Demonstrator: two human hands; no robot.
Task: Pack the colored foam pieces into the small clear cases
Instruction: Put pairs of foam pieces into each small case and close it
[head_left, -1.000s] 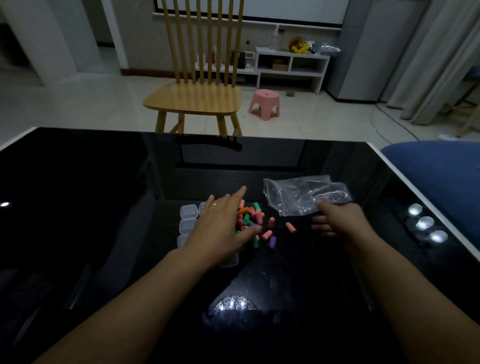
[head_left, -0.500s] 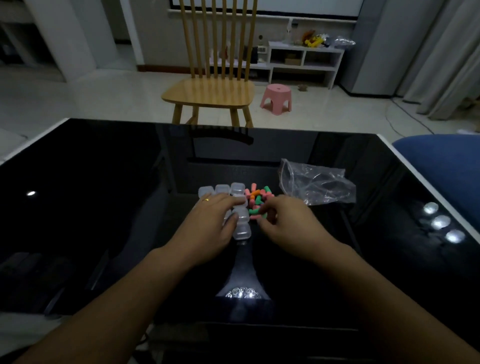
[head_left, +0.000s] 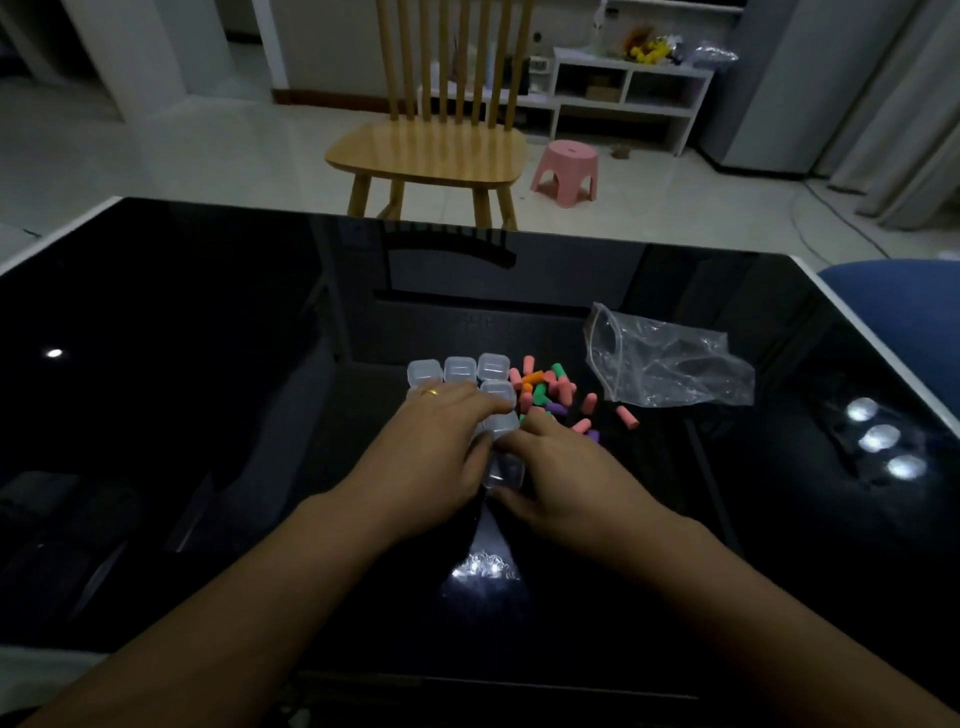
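Note:
Several small clear cases (head_left: 460, 370) lie clustered on the black glossy table (head_left: 208, 364). To their right sits a loose pile of colored foam pieces (head_left: 548, 392) in pink, orange, green and purple. My left hand (head_left: 436, 457) lies over the cases, its fingers on one. My right hand (head_left: 561, 478) meets it from the right. Between both hands sits one clear case (head_left: 504, 470), held by the fingers of each. A gold ring shows on my left hand.
An empty clear zip bag (head_left: 670, 364) lies right of the foam pile. A wooden chair (head_left: 436, 145) stands beyond the table's far edge, a pink stool (head_left: 566, 169) beside it. A blue seat (head_left: 904, 306) borders the table's right edge.
My right hand came from the bag area to the cases and now holds one case together with my left hand. My left hand pulled back from the foam pile onto the cases.

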